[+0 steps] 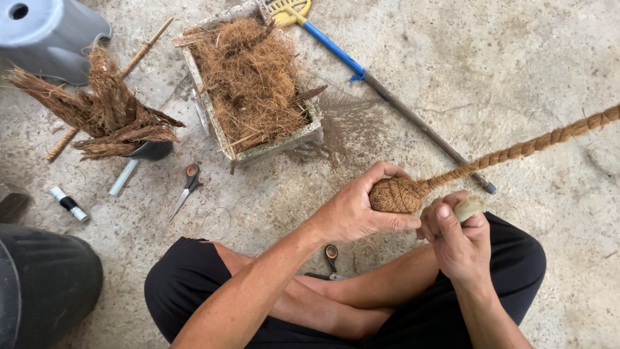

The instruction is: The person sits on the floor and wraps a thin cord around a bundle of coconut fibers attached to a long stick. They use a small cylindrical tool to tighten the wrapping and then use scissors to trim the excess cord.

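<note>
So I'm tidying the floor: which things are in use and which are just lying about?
In use: left hand on the coir ball of the twisted rope; right hand holds a pale tool.
Lying about: fibre tray, orange-handled scissors, blue-handled rake, thread spool.

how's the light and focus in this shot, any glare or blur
Head view: soft, even daylight, no glare, only faint shadows on the concrete floor. Left hand and the wound fibre ball are sharp, as is the right hand. The twisted rope bows slightly toward the edge, hinting at wide-lens distortion.
</note>
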